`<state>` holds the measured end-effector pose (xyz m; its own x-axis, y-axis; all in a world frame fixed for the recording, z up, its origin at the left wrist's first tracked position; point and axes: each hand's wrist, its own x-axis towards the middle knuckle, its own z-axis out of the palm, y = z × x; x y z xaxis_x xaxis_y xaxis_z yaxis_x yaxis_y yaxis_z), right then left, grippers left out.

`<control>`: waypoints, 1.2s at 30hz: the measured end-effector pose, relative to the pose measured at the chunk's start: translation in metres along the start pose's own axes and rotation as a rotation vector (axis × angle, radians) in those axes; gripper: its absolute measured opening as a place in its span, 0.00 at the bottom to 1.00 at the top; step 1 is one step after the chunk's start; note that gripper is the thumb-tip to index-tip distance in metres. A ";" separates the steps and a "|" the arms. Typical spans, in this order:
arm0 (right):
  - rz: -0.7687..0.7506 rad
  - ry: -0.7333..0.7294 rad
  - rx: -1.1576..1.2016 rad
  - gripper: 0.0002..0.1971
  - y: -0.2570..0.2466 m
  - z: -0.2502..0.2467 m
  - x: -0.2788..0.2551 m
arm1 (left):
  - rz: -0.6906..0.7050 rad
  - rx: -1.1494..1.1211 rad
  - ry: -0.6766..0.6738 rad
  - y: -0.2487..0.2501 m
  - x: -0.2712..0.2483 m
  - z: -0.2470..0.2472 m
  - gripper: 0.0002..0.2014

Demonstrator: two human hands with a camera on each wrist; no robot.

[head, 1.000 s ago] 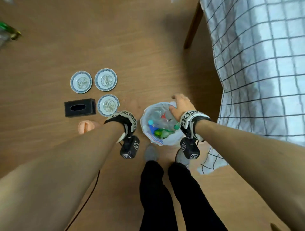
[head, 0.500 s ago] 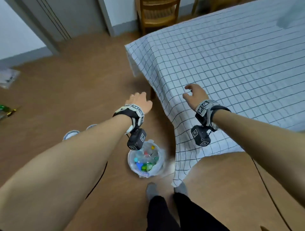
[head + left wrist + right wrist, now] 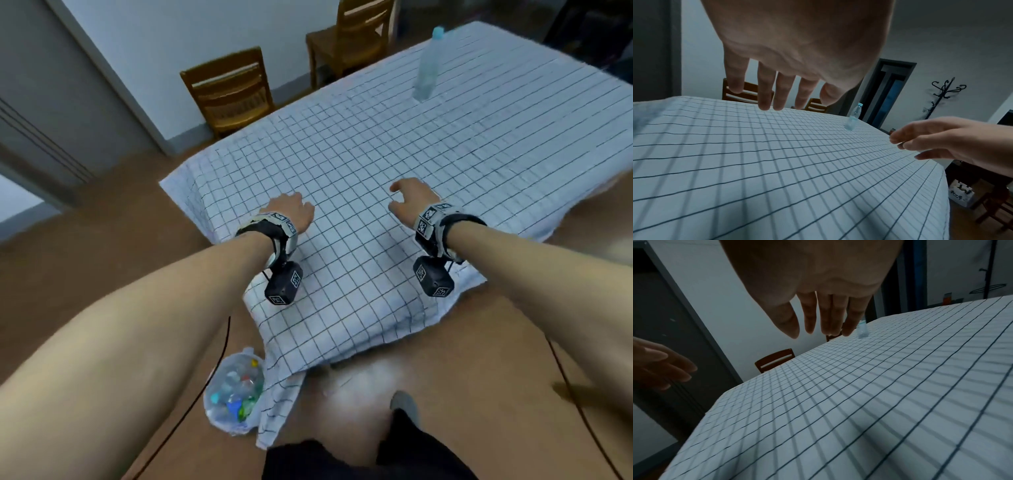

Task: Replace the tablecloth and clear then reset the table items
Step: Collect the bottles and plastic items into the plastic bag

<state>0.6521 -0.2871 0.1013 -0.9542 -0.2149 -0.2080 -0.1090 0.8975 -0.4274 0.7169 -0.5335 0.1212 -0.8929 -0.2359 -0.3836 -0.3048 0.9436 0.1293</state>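
Observation:
A white tablecloth with a dark grid (image 3: 394, 154) (image 3: 777, 162) (image 3: 879, 394) covers the table, its near edge hanging over the front. Both my hands hover just above its near part, palms down, holding nothing. My left hand (image 3: 291, 210) (image 3: 781, 91) has straight, slightly spread fingers. My right hand (image 3: 409, 198) (image 3: 824, 321) has relaxed fingers pointing forward. A clear plastic water bottle (image 3: 428, 65) (image 3: 854, 118) (image 3: 862, 331) with a blue cap stands upright on the cloth far back.
On the floor by my left foot sits a bin lined with a white bag (image 3: 236, 394), holding bottles and wrappers, partly under the hanging cloth. Two wooden chairs (image 3: 229, 89) (image 3: 356, 37) stand beyond the table. A coat rack (image 3: 941, 95) is at the far wall.
I have come up from the bin on the floor. Both hands have risen and moved forward over the tablecloth, and my view has lifted from the floor to the table top.

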 end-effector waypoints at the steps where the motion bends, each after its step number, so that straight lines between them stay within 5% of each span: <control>1: 0.008 -0.006 -0.004 0.21 0.020 -0.015 0.003 | 0.001 0.006 -0.006 0.026 0.005 -0.001 0.27; 9: 0.049 0.061 -0.002 0.22 0.148 -0.130 0.060 | 0.114 0.020 0.000 0.194 0.075 -0.027 0.27; 18: 0.055 0.090 -0.007 0.22 0.230 -0.193 0.202 | 0.138 0.009 0.010 0.314 0.221 -0.047 0.25; 27: 0.007 -0.001 -0.017 0.24 0.240 -0.228 0.346 | 0.009 0.002 0.016 0.343 0.334 -0.084 0.27; 36: -0.211 0.004 -0.024 0.24 0.218 -0.236 0.504 | -0.139 -0.042 0.019 0.357 0.429 -0.112 0.28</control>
<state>0.0818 -0.1089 0.1113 -0.9106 -0.3975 -0.1131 -0.3127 0.8416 -0.4403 0.1875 -0.3240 0.1053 -0.8473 -0.3680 -0.3829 -0.4390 0.8911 0.1149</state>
